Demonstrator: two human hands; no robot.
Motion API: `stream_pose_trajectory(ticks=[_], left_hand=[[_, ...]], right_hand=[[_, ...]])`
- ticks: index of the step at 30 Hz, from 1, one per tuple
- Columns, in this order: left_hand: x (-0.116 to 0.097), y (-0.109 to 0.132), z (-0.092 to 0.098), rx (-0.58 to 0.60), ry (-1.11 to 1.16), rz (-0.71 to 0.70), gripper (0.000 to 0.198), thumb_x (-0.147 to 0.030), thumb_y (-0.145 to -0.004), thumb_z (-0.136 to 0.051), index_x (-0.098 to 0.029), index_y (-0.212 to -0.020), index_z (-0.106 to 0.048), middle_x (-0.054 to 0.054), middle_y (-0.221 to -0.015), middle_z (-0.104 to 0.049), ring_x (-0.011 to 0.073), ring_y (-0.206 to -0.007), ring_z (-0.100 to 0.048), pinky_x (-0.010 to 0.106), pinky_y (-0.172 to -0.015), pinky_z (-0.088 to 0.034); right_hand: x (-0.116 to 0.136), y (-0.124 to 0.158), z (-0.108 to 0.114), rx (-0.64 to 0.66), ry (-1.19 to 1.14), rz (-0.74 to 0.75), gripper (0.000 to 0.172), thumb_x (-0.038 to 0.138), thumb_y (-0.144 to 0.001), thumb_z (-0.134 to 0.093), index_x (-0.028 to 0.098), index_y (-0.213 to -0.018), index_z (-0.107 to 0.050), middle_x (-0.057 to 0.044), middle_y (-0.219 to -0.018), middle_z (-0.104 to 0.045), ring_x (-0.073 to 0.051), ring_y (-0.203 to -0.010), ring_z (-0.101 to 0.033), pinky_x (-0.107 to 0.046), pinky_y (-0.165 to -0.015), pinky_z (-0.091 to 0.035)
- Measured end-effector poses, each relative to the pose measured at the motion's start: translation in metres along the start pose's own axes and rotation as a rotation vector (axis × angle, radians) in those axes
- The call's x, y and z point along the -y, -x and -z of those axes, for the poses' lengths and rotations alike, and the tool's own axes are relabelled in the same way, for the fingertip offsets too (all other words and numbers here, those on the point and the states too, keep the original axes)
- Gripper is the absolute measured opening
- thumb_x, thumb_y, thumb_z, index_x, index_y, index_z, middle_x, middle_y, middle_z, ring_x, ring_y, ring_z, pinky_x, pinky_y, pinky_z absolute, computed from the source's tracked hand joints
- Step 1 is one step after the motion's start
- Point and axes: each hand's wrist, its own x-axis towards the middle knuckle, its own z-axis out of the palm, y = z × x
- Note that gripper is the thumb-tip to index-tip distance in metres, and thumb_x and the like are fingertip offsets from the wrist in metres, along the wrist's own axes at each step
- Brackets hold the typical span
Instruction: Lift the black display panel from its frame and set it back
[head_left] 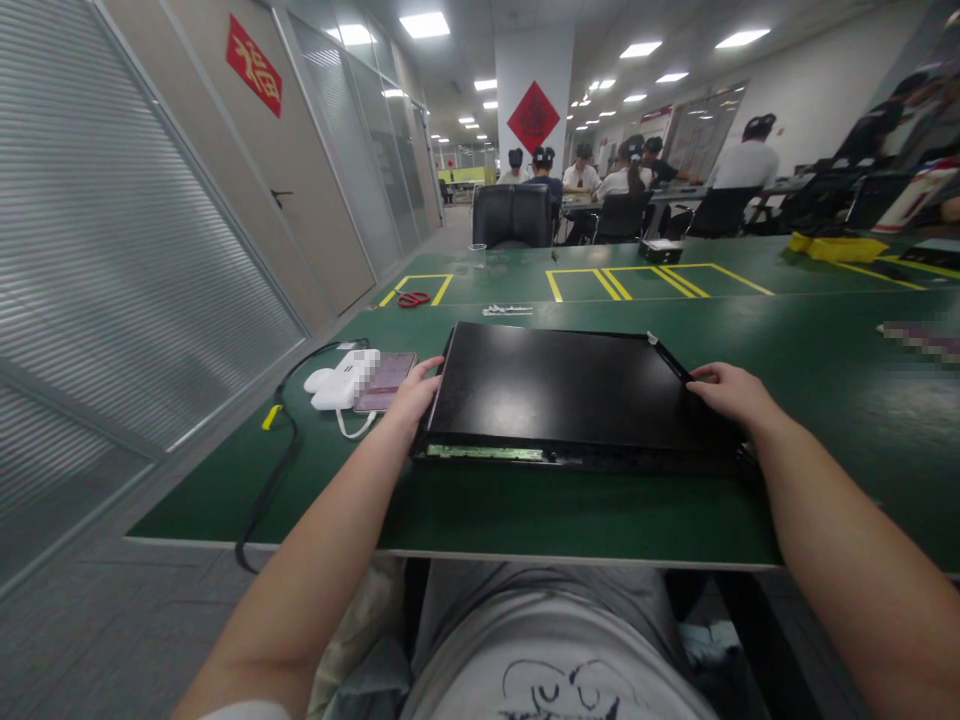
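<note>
A flat black display panel [559,390] lies face down on the green table [825,370], a strip of green circuit board showing along its near edge. My left hand [411,395] curls around the panel's left edge, gripping it. My right hand [731,392] rests on the panel's right edge, fingers bent over the black bezel strip there.
Left of the panel lie a white power strip [341,380], a phone [385,380] and a black cable [281,455]. Red scissors [412,299] and small parts [508,310] sit farther back. Yellow tape boxes mark the table. A black chair [513,215] and seated people are beyond.
</note>
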Motion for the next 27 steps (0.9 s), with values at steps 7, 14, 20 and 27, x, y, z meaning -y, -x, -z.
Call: stream_pose_trajectory(ticks=[7,14,20,27], left_hand=[[0.003,0.006,-0.005,0.061,0.03,-0.028,0.04,-0.028,-0.066,-0.097,-0.02,-0.102,-0.081,0.003,-0.079,-0.082,0.0255,-0.078,-0.08,0.03,-0.066,-0.062],[0.001,0.01,-0.01,0.003,0.025,-0.057,0.03,-0.028,-0.068,-0.096,-0.02,-0.093,-0.082,0.002,-0.079,-0.082,0.0253,-0.084,-0.081,0.031,-0.072,-0.064],[0.002,0.007,-0.008,-0.007,0.013,-0.07,0.032,-0.027,-0.069,-0.096,-0.018,-0.094,-0.081,0.005,-0.081,-0.082,0.0258,-0.086,-0.081,0.032,-0.077,-0.064],[0.007,0.0,-0.003,-0.011,0.011,-0.104,0.044,-0.03,-0.067,-0.097,-0.017,-0.106,-0.08,0.005,-0.08,-0.081,0.0237,-0.08,-0.079,0.027,-0.067,-0.06]], right_hand=[[0.0,0.002,-0.001,0.01,0.01,-0.009,0.03,0.035,-0.085,-0.07,0.021,-0.111,-0.076,-0.011,-0.107,-0.078,-0.027,-0.099,-0.073,-0.034,-0.08,-0.054],[-0.002,0.0,-0.004,0.007,0.015,-0.009,0.03,0.036,-0.085,-0.069,0.021,-0.111,-0.076,-0.01,-0.107,-0.078,-0.026,-0.099,-0.073,-0.033,-0.08,-0.054],[-0.001,-0.001,-0.002,0.009,0.022,-0.003,0.03,0.037,-0.084,-0.07,0.021,-0.109,-0.076,-0.011,-0.105,-0.078,-0.027,-0.098,-0.073,-0.035,-0.079,-0.054],[0.0,0.0,-0.001,0.007,0.017,0.001,0.032,0.038,-0.083,-0.071,0.021,-0.11,-0.076,-0.012,-0.109,-0.077,-0.029,-0.101,-0.073,-0.036,-0.083,-0.055]])
